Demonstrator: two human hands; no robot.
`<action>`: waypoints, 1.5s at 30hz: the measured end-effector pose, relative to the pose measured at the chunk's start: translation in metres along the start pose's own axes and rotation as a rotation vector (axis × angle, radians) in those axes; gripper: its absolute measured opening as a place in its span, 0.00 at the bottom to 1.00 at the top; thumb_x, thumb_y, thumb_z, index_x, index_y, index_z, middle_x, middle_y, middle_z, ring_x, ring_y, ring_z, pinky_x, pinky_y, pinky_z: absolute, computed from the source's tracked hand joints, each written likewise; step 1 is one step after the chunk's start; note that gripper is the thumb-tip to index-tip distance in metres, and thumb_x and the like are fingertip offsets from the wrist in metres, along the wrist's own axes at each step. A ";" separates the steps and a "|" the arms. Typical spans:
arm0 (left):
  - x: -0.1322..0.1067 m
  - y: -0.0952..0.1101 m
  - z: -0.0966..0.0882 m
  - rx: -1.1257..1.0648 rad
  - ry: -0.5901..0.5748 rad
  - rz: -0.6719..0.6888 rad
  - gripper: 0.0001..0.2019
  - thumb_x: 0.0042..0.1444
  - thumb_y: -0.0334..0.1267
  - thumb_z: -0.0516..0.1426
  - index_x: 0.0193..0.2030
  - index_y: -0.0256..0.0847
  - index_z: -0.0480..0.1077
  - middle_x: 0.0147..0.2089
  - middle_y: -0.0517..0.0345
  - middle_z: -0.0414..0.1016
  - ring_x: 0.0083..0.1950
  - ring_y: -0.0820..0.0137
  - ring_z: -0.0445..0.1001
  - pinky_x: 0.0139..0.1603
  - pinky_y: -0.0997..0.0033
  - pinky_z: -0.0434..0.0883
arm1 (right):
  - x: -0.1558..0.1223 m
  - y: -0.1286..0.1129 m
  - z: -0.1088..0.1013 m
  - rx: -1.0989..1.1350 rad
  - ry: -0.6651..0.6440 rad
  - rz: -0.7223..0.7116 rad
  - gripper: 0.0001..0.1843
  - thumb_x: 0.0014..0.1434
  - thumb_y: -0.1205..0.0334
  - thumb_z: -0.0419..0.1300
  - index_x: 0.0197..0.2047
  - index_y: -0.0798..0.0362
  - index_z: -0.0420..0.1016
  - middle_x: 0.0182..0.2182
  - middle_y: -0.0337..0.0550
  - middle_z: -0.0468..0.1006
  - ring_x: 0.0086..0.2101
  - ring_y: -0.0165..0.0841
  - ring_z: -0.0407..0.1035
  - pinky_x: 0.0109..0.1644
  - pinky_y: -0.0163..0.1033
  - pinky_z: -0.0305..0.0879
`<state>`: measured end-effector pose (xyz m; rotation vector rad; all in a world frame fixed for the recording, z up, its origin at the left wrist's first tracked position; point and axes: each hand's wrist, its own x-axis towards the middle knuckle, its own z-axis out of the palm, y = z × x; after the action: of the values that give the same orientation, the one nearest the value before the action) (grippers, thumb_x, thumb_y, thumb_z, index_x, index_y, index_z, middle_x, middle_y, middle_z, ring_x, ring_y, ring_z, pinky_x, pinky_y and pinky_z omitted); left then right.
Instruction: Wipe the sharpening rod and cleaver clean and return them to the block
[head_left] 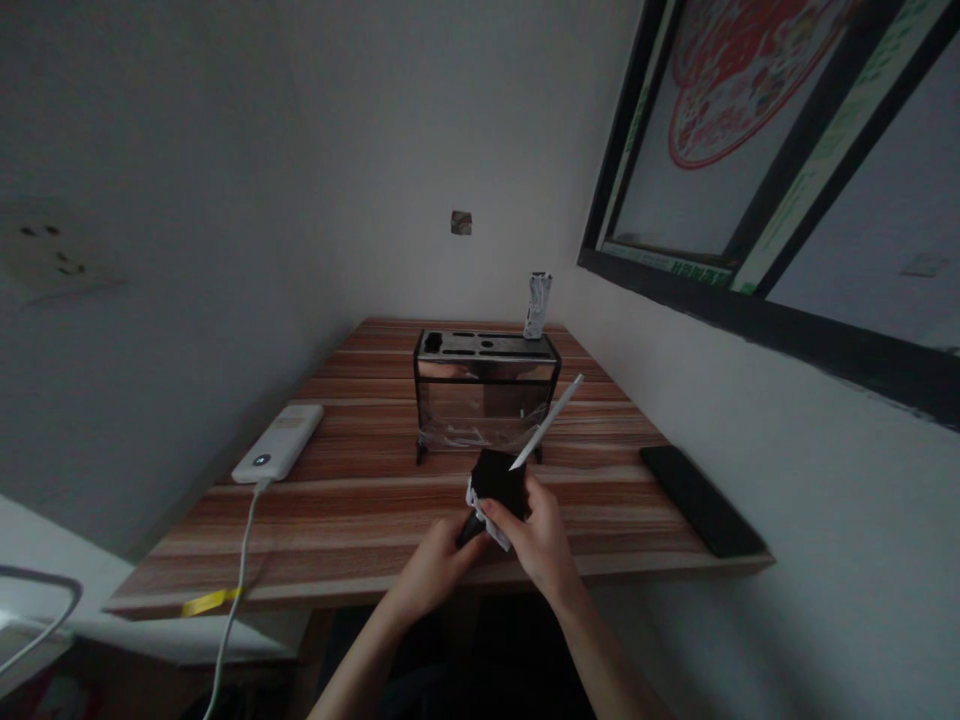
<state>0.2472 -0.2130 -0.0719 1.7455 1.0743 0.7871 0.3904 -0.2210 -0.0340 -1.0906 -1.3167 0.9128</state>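
One wood-grained table (375, 540) fills the foreground. On it we note the rack (487, 380), metal-topped, straight ahead of the fingers and just beyond them, its long axis running left to right.

Two bare hands meet at the near edge. Our right hand (544, 535) is closed on the dark flat piece (499, 472), thumb laid over its near side; our left hand (435, 565) is curled around the black handle (470, 528), little gap in either grip. The handle slants from lower left up to the dark piece. The right hand is nearer the pale strip (546, 425), which points up and right across the rack's near right corner.

Smallest item: crumpled white wrapping (499, 535) at the right thumb. Most of our fingers are hidden underneath. We cannot tell whether strip and dark piece are joined.
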 end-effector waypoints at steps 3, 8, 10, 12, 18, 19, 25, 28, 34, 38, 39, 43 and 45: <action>0.000 0.003 0.000 -0.011 -0.010 0.005 0.13 0.57 0.42 0.52 0.37 0.33 0.72 0.34 0.56 0.74 0.35 0.67 0.68 0.37 0.74 0.64 | 0.001 -0.001 -0.001 0.016 0.018 0.016 0.18 0.49 0.59 0.65 0.43 0.54 0.72 0.38 0.49 0.80 0.39 0.40 0.74 0.45 0.43 0.69; -0.001 0.005 0.000 0.006 -0.036 -0.014 0.16 0.57 0.45 0.51 0.34 0.32 0.71 0.27 0.60 0.67 0.29 0.72 0.63 0.30 0.76 0.59 | 0.007 -0.005 -0.008 0.048 0.044 0.008 0.16 0.48 0.57 0.65 0.41 0.54 0.73 0.36 0.48 0.80 0.37 0.39 0.74 0.42 0.42 0.70; -0.001 0.006 -0.001 0.023 -0.035 -0.007 0.16 0.58 0.46 0.51 0.34 0.33 0.71 0.26 0.62 0.65 0.29 0.73 0.60 0.29 0.77 0.58 | 0.012 -0.008 -0.013 0.052 0.067 -0.009 0.16 0.48 0.57 0.66 0.40 0.53 0.73 0.36 0.47 0.80 0.36 0.39 0.74 0.41 0.42 0.70; -0.001 0.007 -0.001 0.038 -0.034 -0.006 0.16 0.57 0.46 0.50 0.34 0.33 0.70 0.26 0.62 0.65 0.29 0.73 0.60 0.30 0.76 0.58 | 0.017 -0.012 -0.020 0.050 0.095 -0.027 0.17 0.47 0.57 0.66 0.40 0.53 0.73 0.36 0.47 0.80 0.37 0.39 0.74 0.40 0.42 0.71; -0.004 0.010 -0.001 0.067 -0.037 -0.006 0.17 0.58 0.47 0.50 0.38 0.35 0.72 0.31 0.59 0.71 0.33 0.70 0.66 0.36 0.75 0.63 | 0.034 -0.027 -0.043 0.040 0.139 -0.063 0.16 0.48 0.55 0.66 0.38 0.55 0.74 0.31 0.46 0.80 0.28 0.34 0.73 0.27 0.35 0.68; -0.004 0.009 -0.001 0.068 -0.030 0.003 0.17 0.58 0.47 0.50 0.39 0.35 0.72 0.33 0.59 0.72 0.35 0.69 0.67 0.37 0.75 0.63 | 0.037 -0.028 -0.047 0.050 0.152 -0.072 0.16 0.48 0.55 0.66 0.38 0.55 0.74 0.31 0.46 0.80 0.27 0.34 0.72 0.25 0.34 0.68; -0.006 0.006 -0.001 0.100 -0.029 -0.002 0.17 0.57 0.48 0.51 0.40 0.36 0.72 0.33 0.58 0.73 0.35 0.68 0.67 0.37 0.74 0.64 | 0.054 -0.034 -0.069 0.059 0.254 -0.144 0.15 0.46 0.56 0.68 0.37 0.54 0.76 0.29 0.43 0.80 0.25 0.31 0.71 0.24 0.32 0.66; -0.006 0.007 -0.002 0.112 -0.049 -0.001 0.17 0.57 0.49 0.51 0.37 0.35 0.71 0.30 0.59 0.70 0.33 0.70 0.66 0.35 0.75 0.63 | 0.060 -0.039 -0.078 0.068 0.311 -0.188 0.15 0.45 0.56 0.68 0.36 0.53 0.76 0.29 0.41 0.80 0.26 0.30 0.71 0.25 0.32 0.67; -0.006 0.009 -0.002 0.108 -0.083 0.009 0.18 0.58 0.49 0.50 0.38 0.35 0.71 0.30 0.60 0.69 0.32 0.71 0.65 0.33 0.76 0.61 | 0.066 -0.044 -0.087 0.087 0.382 -0.228 0.14 0.47 0.54 0.67 0.36 0.54 0.77 0.27 0.41 0.79 0.25 0.30 0.71 0.24 0.32 0.66; -0.006 0.009 -0.001 0.125 -0.055 -0.011 0.18 0.57 0.49 0.51 0.40 0.35 0.72 0.31 0.59 0.71 0.34 0.69 0.66 0.35 0.75 0.62 | 0.067 -0.040 -0.085 0.104 0.475 -0.256 0.13 0.47 0.54 0.67 0.33 0.54 0.77 0.25 0.39 0.77 0.24 0.28 0.69 0.25 0.31 0.65; -0.006 0.009 -0.001 0.123 -0.053 -0.014 0.18 0.57 0.49 0.51 0.41 0.35 0.72 0.31 0.59 0.71 0.34 0.69 0.66 0.35 0.75 0.62 | 0.068 -0.040 -0.084 0.110 0.490 -0.251 0.13 0.47 0.54 0.66 0.33 0.54 0.76 0.26 0.39 0.77 0.25 0.28 0.69 0.26 0.32 0.65; -0.005 0.006 -0.001 0.112 -0.062 -0.015 0.18 0.57 0.49 0.51 0.39 0.35 0.72 0.30 0.60 0.70 0.33 0.70 0.65 0.34 0.76 0.62 | 0.066 -0.038 -0.075 0.158 0.508 -0.203 0.15 0.46 0.53 0.67 0.33 0.54 0.76 0.27 0.39 0.77 0.26 0.29 0.69 0.28 0.33 0.66; -0.005 0.005 0.000 0.097 -0.056 -0.002 0.17 0.58 0.48 0.51 0.38 0.35 0.71 0.30 0.61 0.69 0.32 0.71 0.64 0.34 0.76 0.61 | 0.063 -0.036 -0.069 0.161 0.470 -0.198 0.15 0.45 0.53 0.67 0.34 0.54 0.75 0.28 0.40 0.77 0.27 0.29 0.70 0.29 0.33 0.66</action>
<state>0.2463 -0.2181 -0.0677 1.8368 1.0917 0.6905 0.4604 -0.1765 0.0216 -0.9561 -0.9244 0.5594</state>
